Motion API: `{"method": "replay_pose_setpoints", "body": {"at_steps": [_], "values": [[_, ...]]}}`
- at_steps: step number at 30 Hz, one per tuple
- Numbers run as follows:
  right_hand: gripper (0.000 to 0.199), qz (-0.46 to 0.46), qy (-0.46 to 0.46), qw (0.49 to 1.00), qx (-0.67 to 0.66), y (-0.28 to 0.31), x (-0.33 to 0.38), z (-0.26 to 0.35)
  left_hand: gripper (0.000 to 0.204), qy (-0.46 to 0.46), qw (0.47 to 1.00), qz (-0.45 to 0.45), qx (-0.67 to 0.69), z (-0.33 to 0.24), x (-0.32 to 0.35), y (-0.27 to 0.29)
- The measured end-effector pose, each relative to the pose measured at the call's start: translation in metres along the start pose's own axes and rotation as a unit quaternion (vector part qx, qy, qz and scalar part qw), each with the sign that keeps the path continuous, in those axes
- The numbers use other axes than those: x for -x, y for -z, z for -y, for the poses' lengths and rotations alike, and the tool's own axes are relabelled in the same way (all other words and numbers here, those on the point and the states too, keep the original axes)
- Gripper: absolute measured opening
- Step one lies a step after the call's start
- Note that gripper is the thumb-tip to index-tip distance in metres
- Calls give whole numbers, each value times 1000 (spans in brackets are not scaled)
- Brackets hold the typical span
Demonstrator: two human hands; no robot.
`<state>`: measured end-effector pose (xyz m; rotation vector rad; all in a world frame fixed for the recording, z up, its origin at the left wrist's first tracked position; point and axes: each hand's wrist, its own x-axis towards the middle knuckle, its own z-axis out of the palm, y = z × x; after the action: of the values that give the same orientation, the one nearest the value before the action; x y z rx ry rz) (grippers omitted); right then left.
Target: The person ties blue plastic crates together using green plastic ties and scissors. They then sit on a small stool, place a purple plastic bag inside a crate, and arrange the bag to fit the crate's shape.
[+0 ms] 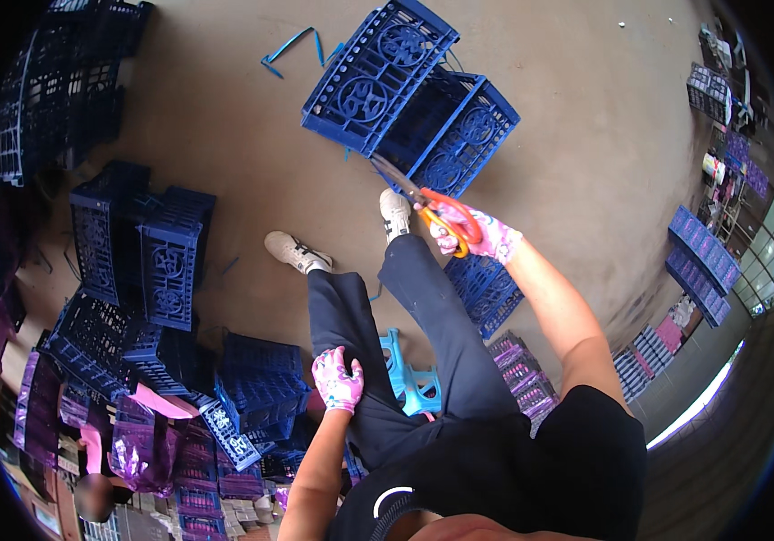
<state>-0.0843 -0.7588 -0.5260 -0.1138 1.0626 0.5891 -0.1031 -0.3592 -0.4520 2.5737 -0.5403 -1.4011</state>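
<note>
My right hand [493,238], in a pink-and-white patterned glove, is closed around the orange and yellow handles of a pair of scissors [455,219]. Their dark blades reach up and to the left, to the near edge of a dark blue openwork plastic crate [364,95]. Whether the blades touch the crate or a strap there, I cannot make out. Another blue crate [468,135] adjoins it on the right. My left hand [338,379], gloved alike, lies flat on my left thigh with fingers extended and holds nothing.
A light blue plastic stool [419,389] stands below my legs. Blue strap pieces [292,50] lie on the floor. More blue crates [169,261] stand at left, with purple-wrapped stacks [143,451] beyond. Another crate [486,293] sits by my right knee. Packed goods [648,356] line the right.
</note>
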Motion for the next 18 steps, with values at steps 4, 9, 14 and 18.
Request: {"method": "replay_pose_setpoints", "body": {"at_steps": [4,9,14,18], "values": [[52,82,134,984,-80,4,39,59,39,-12,1000,-4,8,-3,-7,2],[64,-51,195,977,-66,28,-1,164,40,-34,999,-6,-6,-11,-10,3],[75,-131,190,965,-122,43,-44,206,40,-28,999,15,0,-21,-17,14],[81,-122,194,969,-89,55,-74,225,40,-32,999,21,6,-25,-20,14]]}}
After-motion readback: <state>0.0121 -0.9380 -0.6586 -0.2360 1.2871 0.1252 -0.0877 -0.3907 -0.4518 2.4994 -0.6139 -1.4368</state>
